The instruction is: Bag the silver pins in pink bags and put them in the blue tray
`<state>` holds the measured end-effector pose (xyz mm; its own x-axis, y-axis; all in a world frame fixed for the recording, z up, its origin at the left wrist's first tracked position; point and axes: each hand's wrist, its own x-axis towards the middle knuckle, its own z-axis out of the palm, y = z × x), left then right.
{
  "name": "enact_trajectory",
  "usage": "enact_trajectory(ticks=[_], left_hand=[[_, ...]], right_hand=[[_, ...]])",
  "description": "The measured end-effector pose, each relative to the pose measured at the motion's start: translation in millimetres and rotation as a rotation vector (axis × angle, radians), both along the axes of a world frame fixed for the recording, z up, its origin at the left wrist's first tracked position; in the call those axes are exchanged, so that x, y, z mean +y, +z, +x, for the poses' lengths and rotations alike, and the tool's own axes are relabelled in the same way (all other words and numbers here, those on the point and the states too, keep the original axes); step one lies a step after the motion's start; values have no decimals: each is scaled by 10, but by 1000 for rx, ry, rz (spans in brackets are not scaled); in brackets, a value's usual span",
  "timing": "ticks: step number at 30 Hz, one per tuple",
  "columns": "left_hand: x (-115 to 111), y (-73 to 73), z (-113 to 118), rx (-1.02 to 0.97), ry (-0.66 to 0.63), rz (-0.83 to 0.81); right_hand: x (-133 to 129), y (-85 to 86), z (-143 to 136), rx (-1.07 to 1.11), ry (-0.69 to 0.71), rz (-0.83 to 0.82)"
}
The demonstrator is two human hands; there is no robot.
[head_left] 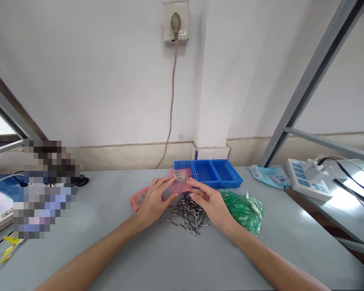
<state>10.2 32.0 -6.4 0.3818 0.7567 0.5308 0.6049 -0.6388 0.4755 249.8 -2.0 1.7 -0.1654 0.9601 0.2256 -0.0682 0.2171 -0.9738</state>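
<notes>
both hands hold a small translucent pink plastic bag (181, 180) just above a loose pile of short grey metal pins (188, 212) on the grey table (176, 258), so anything dropped would likely land on the pile. the left hand (154, 202) pinches the bag's near-left edge with its fingers pressed together; the right hand (209, 202) pinches the right edge. a second pink bag (138, 198) lies flat, partly hidden by the left hand. a blue plastic three-compartment tray (210, 173) and a crumpled green plastic bag (244, 208) sit close by (their contents are hard to make out).

Grey table (109, 242) — metal pins (188, 214), blue tray (212, 173), green bag (244, 208), power strip (306, 180).
</notes>
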Motion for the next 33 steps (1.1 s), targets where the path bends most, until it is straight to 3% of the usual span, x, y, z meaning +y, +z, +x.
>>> enact_trajectory(ticks=[7,11,14,24,29,33], left_hand=[[358,225,114,114,-63,43],[633,208,187,126,-95,8],[739,167,230,133,-99,-33],[683,299,273,150,-91,-285],[685,278,330,40,-25,-385],[675,263,360,88,-36,-376]], right_hand=[[-23,11,64,-62,-110,59],[-13,4,101,-172,-262,98],[-16,4,108,-180,-290,109],[-47,30,94,-211,-299,153],[-39,3,73,-221,-296,158],[-46,17,63,-248,-297,160]])
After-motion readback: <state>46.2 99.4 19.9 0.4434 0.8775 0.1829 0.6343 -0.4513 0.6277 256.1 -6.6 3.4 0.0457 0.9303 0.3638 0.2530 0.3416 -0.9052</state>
